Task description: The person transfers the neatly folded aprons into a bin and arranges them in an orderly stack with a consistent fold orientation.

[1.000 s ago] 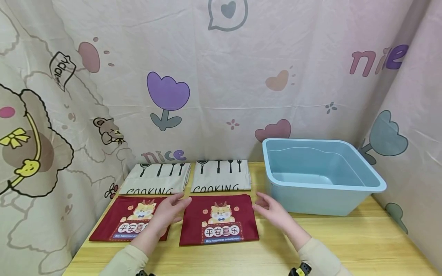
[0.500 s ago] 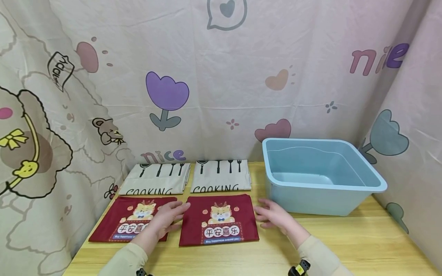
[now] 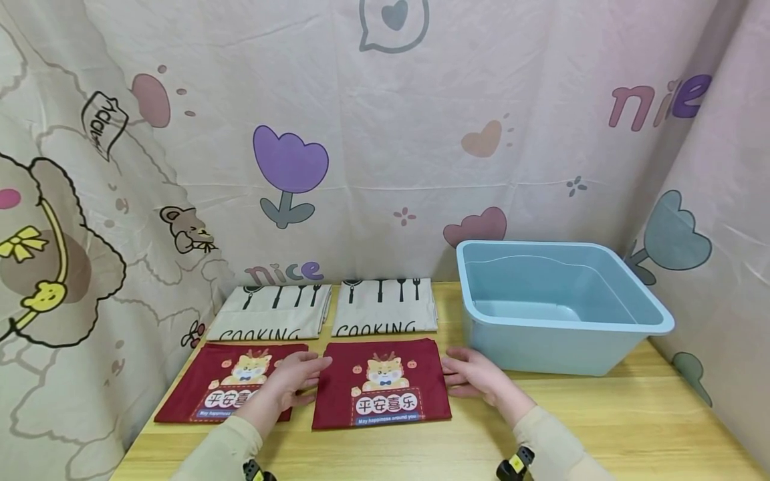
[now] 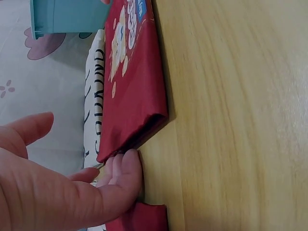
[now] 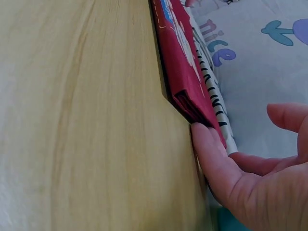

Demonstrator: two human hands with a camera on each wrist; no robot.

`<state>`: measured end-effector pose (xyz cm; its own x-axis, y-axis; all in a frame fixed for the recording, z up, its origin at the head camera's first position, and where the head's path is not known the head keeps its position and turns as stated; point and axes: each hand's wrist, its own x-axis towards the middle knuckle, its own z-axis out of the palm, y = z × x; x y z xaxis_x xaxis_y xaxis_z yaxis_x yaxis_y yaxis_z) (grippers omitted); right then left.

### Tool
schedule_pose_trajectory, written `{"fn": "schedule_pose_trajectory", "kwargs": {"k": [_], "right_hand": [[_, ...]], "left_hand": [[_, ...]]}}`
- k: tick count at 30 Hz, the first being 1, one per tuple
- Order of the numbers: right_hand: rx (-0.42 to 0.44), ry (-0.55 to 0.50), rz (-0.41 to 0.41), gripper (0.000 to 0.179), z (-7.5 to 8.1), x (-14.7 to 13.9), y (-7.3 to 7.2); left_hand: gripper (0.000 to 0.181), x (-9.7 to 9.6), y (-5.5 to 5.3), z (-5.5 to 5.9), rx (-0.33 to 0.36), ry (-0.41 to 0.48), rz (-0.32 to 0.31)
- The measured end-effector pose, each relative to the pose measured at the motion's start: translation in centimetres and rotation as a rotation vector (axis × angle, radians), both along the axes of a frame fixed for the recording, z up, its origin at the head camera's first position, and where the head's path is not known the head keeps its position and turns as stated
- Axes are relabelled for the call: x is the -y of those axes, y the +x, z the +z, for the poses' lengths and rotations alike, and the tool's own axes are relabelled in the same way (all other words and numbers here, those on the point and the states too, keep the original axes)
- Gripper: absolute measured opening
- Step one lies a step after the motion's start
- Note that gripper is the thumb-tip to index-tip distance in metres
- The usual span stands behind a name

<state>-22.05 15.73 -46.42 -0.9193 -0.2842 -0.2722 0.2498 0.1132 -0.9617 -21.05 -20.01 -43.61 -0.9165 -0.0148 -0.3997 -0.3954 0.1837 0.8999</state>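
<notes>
A folded red cloth (image 3: 385, 361) with a cartoon animal and lettering lies flat on the table, between my two hands. At its left edge is my left hand (image 3: 291, 382), fingers extended and thumb raised; in the left wrist view its fingertips (image 4: 127, 161) meet the folded side. My right hand (image 3: 478, 379) is at the opposite edge, its lower fingertips (image 5: 199, 132) against or just under the fold in the right wrist view, with the thumb apart. Neither hand pinches the cloth. A second folded red cloth (image 3: 198, 381) lies at left, partly hidden by my left hand and forearm.
Two folded white cloths (image 3: 385, 308) printed with utensils and "COOKING" lie behind the red ones. A light blue plastic tub (image 3: 553, 351) stands at the right rear of the wooden table (image 3: 601, 414). A printed curtain (image 3: 385, 133) hangs behind and at both sides.
Both hands have come down slightly toward the table and the side edges of the right red cloth. The cloths and tub have stayed in place.
</notes>
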Motion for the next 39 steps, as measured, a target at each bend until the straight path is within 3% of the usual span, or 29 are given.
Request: {"fn": "schedule_pose_trajectory", "kwargs": {"k": [8, 20, 39], "right_hand": [[0.024, -0.062, -0.011, 0.067, -0.4, 0.0, 0.0], [0.016, -0.138, -0.039, 0.061, -1.0, 0.5, -0.2], [0.010, -0.170, -0.039, 0.061, -2.0, 0.8, -0.6]], "left_hand": [[0.074, 0.0, -0.1, -0.4, -0.005, 0.013, 0.023], [0.054, 0.1, -0.1, -1.8, -0.043, 0.056, 0.039], [0.057, -0.3, -0.1, -3.0, -0.107, 0.106, 0.076]]}}
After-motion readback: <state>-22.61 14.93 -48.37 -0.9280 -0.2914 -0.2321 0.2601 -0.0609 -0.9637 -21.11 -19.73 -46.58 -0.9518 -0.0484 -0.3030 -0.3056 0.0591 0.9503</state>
